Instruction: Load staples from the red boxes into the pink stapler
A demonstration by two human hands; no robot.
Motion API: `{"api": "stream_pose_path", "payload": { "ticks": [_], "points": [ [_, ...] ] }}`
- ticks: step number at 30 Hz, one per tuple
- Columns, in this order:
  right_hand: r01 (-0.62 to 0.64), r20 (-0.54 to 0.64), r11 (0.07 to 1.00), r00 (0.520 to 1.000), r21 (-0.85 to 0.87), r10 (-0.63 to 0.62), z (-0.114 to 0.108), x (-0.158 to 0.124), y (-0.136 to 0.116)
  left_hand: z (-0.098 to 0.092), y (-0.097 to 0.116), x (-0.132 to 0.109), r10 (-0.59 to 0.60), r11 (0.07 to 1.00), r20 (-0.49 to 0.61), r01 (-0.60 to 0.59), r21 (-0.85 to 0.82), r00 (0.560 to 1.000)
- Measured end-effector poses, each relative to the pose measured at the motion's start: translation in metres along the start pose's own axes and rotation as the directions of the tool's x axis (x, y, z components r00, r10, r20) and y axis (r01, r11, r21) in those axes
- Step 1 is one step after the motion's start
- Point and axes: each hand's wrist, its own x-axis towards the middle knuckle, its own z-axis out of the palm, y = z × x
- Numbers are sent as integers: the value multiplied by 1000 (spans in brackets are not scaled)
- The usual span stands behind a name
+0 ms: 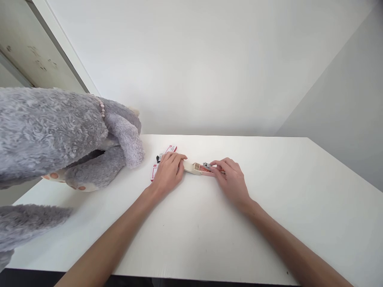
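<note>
Pinching silver piece (206, 165) with right hand (231, 175) at hinged cream-and-pink object (196, 169), on counter (191, 231) right of plush toy (62, 127); resting left hand (168, 170) over end nearest plush toy, with grip unreadable; risking drop through loose pinch, or skid through poor bracing

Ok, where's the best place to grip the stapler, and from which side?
Probably the cream end, from the left, where the left hand is: the stapler lies opened, long and narrow, keeping clear of the metal piece by the right hand.
</note>
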Motion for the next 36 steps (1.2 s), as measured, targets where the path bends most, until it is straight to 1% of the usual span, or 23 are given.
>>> {"api": "stream_pose_path", "payload": {
  "ticks": [5, 12, 15, 23, 29, 34, 36],
  "points": [
    [-14, 16, 1000, 1000, 20, 14, 0, 0, 0, 1, -1, 0, 17, 1000, 5, -17, -11, 1000],
    [-28, 46, 997, 999, 76, 24, 1, -1, 0, 0, -1, -2, 38, 993, 82, -28, -119, 996],
    [-32, 59, 993, 998, 113, 25, 1, -1, 0, 0, 0, -2, 50, 989, 99, -36, -140, 994],
    [-34, 77, 991, 997, 127, 24, 2, 0, 1, 0, 1, -2, 43, 992, 105, -30, -120, 994],
    [-38, 47, 990, 998, 133, 32, 2, 0, 1, 1, 0, -1, 39, 996, 99, -30, -86, 994],
    [-89, 3, 985, 996, 149, 89, 1, 2, 0, 2, 0, -2, 22, 998, 97, -16, -67, 995],
    [-119, 5, 980, 993, 159, 120, 1, 2, 1, 2, 0, -2, 8, 998, 97, -2, -59, 995]
  ]
}}
